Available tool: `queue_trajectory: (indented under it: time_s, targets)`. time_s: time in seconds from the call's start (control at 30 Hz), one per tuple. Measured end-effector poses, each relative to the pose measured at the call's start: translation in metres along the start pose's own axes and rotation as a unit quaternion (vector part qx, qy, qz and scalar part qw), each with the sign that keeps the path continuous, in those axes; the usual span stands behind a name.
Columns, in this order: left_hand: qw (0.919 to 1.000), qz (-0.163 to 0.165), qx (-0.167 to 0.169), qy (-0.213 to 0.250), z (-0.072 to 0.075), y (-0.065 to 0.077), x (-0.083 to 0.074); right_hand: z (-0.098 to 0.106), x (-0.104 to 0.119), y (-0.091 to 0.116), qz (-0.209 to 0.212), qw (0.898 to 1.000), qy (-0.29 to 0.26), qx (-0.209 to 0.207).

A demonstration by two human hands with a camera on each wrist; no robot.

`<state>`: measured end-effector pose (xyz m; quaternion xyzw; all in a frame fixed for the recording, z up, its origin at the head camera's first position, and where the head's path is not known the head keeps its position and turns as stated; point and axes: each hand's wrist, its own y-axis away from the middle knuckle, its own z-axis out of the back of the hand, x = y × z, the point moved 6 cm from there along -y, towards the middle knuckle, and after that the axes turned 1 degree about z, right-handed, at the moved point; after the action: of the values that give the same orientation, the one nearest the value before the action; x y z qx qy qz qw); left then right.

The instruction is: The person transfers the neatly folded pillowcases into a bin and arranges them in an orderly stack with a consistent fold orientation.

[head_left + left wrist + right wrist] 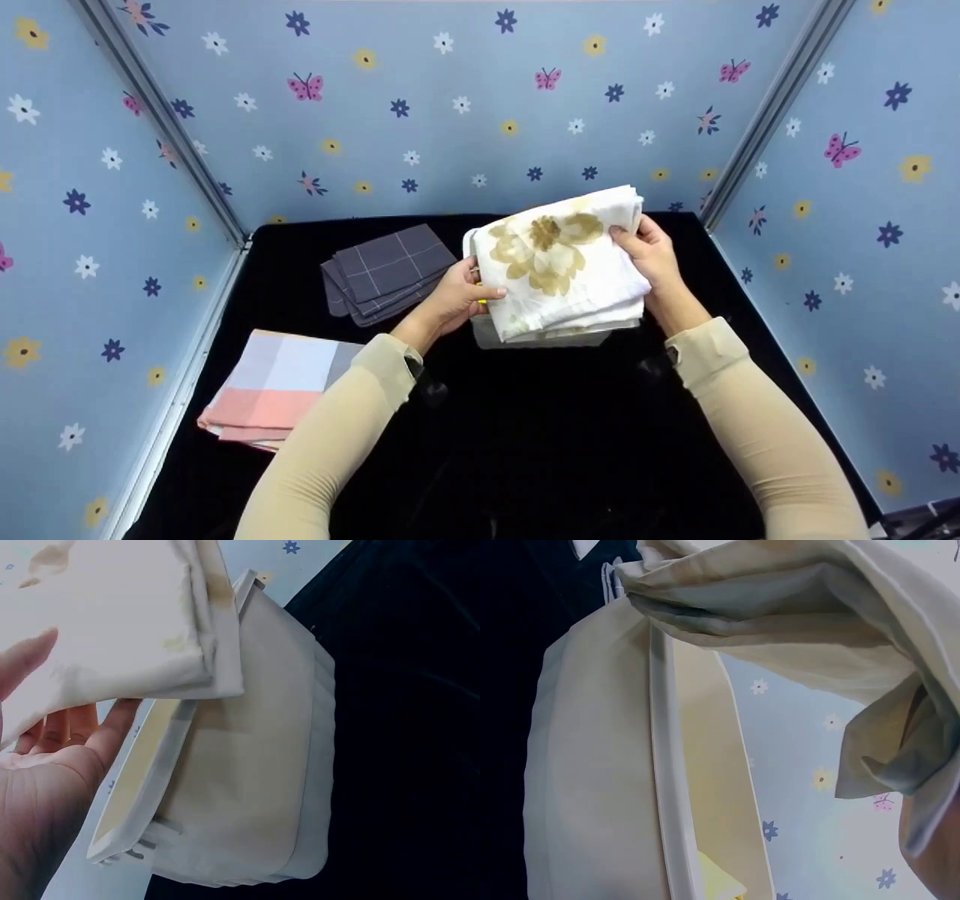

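A folded white cloth with a large tan-brown flower [551,247] is held up between both hands. My left hand [450,296] grips its lower left side, thumb on top and fingers beneath, as the left wrist view shows. At the right edge my right hand [652,255] pinches the cloth with the thumb in front. Layers of the cloth [795,615] droop loosely in the right wrist view, hiding most of that hand. Below and behind the cloth stands a white plastic bin [240,787], mostly covered in the head view. Something yellow [716,881] shows inside the bin.
Left of the bin lie folded dark grey checked cloths [394,262], stacked. Nearer the front left is a folded pink, white and grey checked cloth [277,382], partly behind my left sleeve. A black tabletop [555,450] is bounded by flower-patterned walls [450,90].
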<state>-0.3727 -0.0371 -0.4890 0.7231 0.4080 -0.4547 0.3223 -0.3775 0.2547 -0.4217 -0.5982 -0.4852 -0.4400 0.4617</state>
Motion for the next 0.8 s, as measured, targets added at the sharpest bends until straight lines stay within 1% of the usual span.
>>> queue_trajectory:
  time_s: [0.1,0.2,0.27,0.37,0.53,0.63,0.8]
  targets:
    - [0.9997,-0.015,-0.017,-0.004,0.001,-0.002,-0.003,0.0,-0.002,-0.001,-0.002,1.0,-0.004,0.002]
    - [0.9987,-0.031,-0.039,-0.009,0.004,-0.003,-0.01,0.001,-0.003,-0.003,-0.004,1.0,0.0,0.013]
    - [0.9978,-0.039,-0.052,-0.017,0.006,-0.003,-0.016,0.001,-0.004,-0.004,-0.008,1.0,0.009,0.024]
    - [0.9967,-0.045,-0.063,-0.026,0.01,-0.005,-0.023,0.003,-0.007,-0.006,-0.025,0.999,0.028,0.037]
    - [0.9956,-0.05,-0.068,-0.04,0.012,-0.006,-0.032,0.006,-0.014,-0.008,-0.073,0.994,0.067,0.053]
    - [0.9952,-0.05,-0.07,-0.047,0.012,-0.006,-0.034,0.007,-0.018,-0.009,-0.099,0.99,0.086,0.059]
    - [0.995,-0.044,-0.071,-0.055,0.012,-0.007,-0.034,0.009,-0.022,-0.009,-0.12,0.985,0.104,0.062]
